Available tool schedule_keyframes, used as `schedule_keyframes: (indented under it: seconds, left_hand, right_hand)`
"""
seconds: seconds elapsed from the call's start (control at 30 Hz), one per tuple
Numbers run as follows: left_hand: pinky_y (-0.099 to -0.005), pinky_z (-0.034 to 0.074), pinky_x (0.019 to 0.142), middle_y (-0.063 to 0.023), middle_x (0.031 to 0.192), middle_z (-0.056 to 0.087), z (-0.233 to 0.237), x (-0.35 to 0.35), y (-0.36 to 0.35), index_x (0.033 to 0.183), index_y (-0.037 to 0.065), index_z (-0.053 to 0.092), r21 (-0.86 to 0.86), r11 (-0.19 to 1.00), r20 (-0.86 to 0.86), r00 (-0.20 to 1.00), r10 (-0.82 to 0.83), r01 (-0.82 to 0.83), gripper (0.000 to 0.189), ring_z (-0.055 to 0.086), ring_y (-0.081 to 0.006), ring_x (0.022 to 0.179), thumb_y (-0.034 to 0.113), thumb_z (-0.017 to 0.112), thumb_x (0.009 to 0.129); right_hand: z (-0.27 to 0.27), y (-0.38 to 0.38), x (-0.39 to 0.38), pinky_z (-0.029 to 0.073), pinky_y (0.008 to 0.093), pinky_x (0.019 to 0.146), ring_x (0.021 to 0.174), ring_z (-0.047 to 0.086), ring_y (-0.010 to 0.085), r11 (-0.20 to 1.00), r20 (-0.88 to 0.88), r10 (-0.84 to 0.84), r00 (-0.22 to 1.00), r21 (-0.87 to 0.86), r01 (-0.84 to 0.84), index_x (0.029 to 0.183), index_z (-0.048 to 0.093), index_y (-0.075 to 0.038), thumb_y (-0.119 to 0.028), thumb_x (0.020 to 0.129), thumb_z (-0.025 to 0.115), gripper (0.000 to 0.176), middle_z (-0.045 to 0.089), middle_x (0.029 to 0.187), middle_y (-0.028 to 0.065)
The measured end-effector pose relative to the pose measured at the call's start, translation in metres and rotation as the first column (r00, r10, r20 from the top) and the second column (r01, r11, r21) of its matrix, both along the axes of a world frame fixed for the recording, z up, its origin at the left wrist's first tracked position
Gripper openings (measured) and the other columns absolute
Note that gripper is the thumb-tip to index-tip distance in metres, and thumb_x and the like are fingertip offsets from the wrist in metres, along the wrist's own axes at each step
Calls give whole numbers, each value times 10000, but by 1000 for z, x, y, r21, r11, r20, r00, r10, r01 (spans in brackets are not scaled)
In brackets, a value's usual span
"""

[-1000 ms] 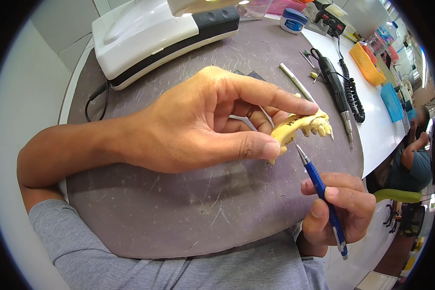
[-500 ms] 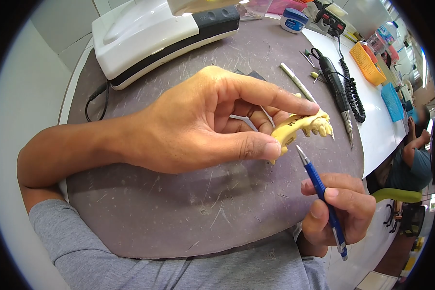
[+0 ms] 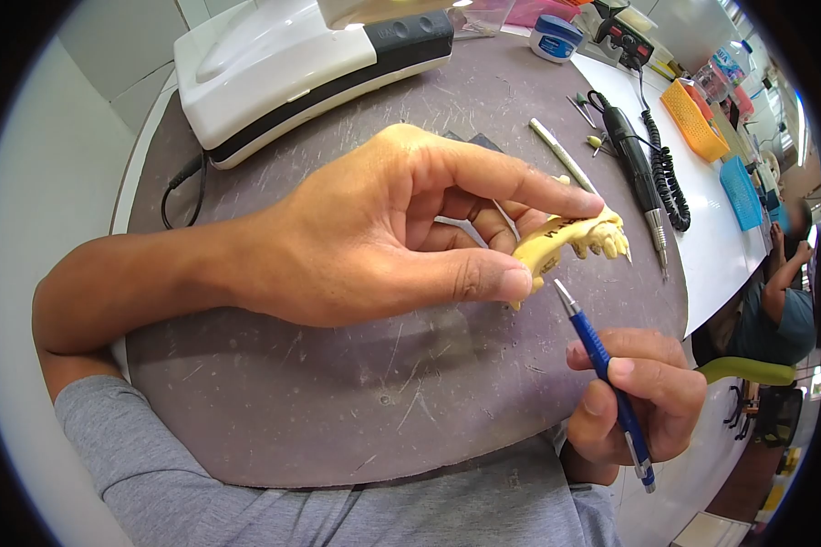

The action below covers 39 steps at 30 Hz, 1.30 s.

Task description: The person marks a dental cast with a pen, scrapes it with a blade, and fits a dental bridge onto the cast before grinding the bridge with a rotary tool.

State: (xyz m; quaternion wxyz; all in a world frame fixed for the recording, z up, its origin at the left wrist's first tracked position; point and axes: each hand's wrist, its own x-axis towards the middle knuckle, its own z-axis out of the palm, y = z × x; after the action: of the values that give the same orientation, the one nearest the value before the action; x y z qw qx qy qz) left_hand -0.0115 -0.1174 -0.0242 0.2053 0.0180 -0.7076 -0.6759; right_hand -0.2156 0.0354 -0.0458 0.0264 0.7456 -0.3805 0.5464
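The left hand [image 3: 374, 228] is partly closed, its thumb and index finger pinching the yellow model [image 3: 543, 244] between them, with the other fingers curled behind. The model lies at those fingertips, held above the brown mat [image 3: 337, 410], its row of teeth facing away from the palm and dark marks written on its surface. The right hand [image 3: 643, 397] is closed around a blue pencil [image 3: 593, 346], fingers bent about the barrel; the metal tip points up toward the model, near its lower edge but apart from it. Beyond the left hand stands a white machine [image 3: 283, 73] with a black band. Past the left fingertips, a thin rod [image 3: 556, 149] lies on the mat, with small burs [image 3: 595, 141] beyond it and a black handpiece [image 3: 631, 159] to the right. Farther out from both hands are a blue jar [image 3: 555, 38], an orange basket [image 3: 689, 123], a blue basket [image 3: 741, 193] and a bottle [image 3: 725, 68]. Well to the right of the right hand, another person [image 3: 775, 314] sits beside a green armrest [image 3: 748, 367].
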Motion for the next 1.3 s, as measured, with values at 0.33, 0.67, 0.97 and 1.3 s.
schedule_keyframes:
  seconds: [0.33,0.67,0.97,1.3]
  left_hand:
    - [-323,458,1075,-213,1475,469,0,0,0,1437,-54,444,9,1000,-4,1000,-8,9,599,518,-209,1297,59,699,907]
    - [-336,447,1094,-217,1481,459,0,1,0,1436,-64,437,10,1000,9,1000,-12,12,604,503,-225,1319,56,700,905]
    - [-348,433,1114,-220,1485,454,0,1,0,1435,-67,433,19,1000,3,1000,-7,7,606,484,-236,1345,54,699,904]
    - [-335,451,1099,-223,1473,460,0,0,0,1444,-69,420,17,1000,2,1000,-6,6,618,505,-232,1317,65,694,907]
  right_hand:
    - [0,0,0,524,242,515,586,652,168,1000,-13,9,1000,4,-9,1007,581,-9,-2,756,765,311,670,740,157]
    - [0,0,-2,537,246,517,587,662,166,1000,-20,1,1000,-9,-1,1012,585,-20,-6,755,772,318,675,743,148]
    - [1,-2,0,525,237,504,574,657,163,1000,-24,8,1000,-9,-9,997,582,-19,4,740,770,319,671,730,148]
    - [0,-2,0,519,241,491,553,651,163,1000,-3,12,1000,-17,-12,989,578,-11,21,720,756,324,670,709,153]
